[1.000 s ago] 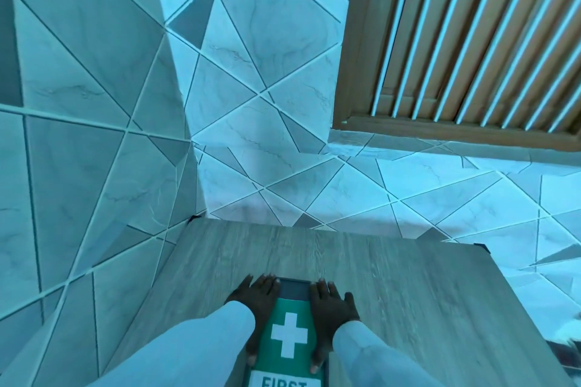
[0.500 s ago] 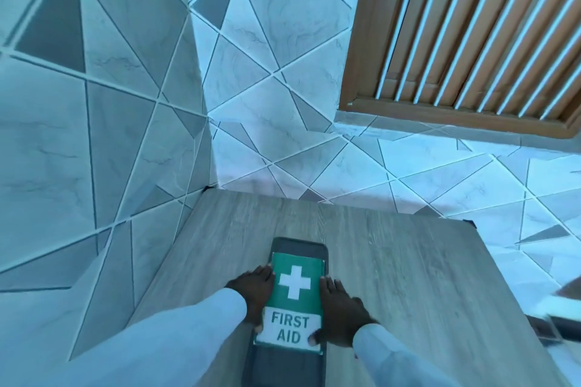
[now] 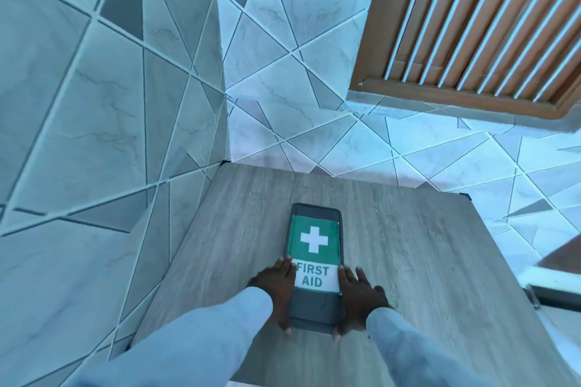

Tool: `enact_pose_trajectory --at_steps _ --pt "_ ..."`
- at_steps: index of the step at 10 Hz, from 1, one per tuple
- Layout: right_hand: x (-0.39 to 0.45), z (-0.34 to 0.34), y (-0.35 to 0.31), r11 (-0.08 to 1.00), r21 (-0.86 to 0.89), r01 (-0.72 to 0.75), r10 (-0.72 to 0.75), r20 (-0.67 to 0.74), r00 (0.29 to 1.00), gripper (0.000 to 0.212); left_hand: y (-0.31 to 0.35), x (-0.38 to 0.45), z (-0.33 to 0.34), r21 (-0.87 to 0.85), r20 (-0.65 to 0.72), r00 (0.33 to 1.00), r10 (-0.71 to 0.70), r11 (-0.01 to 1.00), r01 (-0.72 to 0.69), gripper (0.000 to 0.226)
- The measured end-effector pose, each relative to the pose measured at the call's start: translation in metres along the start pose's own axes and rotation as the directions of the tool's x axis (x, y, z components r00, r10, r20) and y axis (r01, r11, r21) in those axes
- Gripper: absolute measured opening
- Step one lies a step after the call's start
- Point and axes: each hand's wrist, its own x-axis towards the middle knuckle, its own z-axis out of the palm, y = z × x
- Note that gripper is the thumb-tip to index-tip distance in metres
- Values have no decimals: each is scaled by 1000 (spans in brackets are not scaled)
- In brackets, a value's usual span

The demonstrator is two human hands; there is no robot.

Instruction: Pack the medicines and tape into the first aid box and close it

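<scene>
We have slid the closed first aid box (image 3: pixel 314 264) toward 12 o'clock on the bench (image 3: pixel 424 261), left hand (image 3: pixel 278 289) and right hand (image 3: pixel 358 298) clasping its sides, so packing looks finished.

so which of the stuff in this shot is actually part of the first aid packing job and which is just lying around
Part of the job:
- first aid box, lid down, on the wooden table
- left hand, on the box's left side
- right hand, on its right side

Just there:
- tiled wall
- slatted wooden shutter
- blurred object at the right edge, too unclear to name

No loose medicines or tape in view.
</scene>
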Motion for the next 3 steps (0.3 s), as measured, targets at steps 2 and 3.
enact_pose_trajectory --at_steps 2,3 --pt "-34 1 -18 996 79 -27 40 -176 983 117 5 -21 0 33 -88 996 17 999 -14 118" --pt "-55 -29 -26 998 32 57 -37 -444 895 103 4 -37 -36 -3 -277 959 65 998 -69 106"
